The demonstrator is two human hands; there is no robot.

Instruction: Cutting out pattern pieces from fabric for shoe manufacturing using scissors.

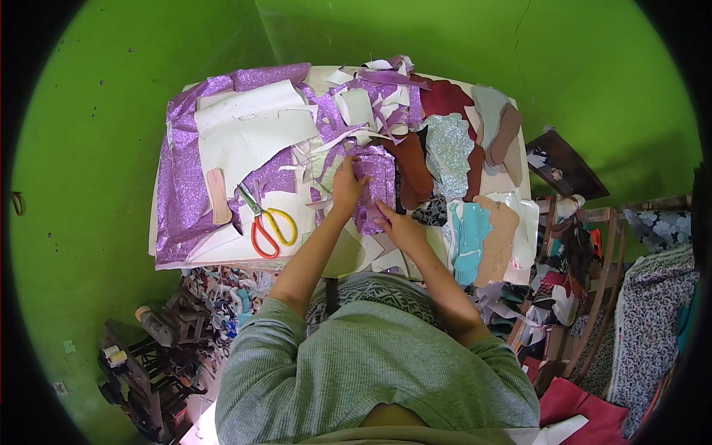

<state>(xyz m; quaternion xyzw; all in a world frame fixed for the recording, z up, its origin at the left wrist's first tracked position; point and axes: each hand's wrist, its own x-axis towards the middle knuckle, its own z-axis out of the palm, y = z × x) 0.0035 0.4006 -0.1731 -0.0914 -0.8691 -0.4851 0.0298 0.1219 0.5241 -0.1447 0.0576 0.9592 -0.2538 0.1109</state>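
Between my two hands lies a small stack of cut purple glitter material [378, 172], its edges roughly lined up on the table. My left hand [347, 189] rests at its left side, thumb and fingers apart and touching it. At the lower right edge, my right hand [404, 230] touches the purple pieces with its thumb and forefinger spread. Scissors [259, 216] with one red and one yellow handle lie left of my forearm, blades pointing away. A tan sole-shaped template [218, 196] is beside them.
A large purple glitter sheet [178, 170] and white material [252, 122] cover the table's left. Purple and white scraps [378, 96] lie at the back. Brown pieces [411, 163], silvery [449, 148] and turquoise pieces [471, 241] are stacked right. Scraps [230, 297] litter the floor.
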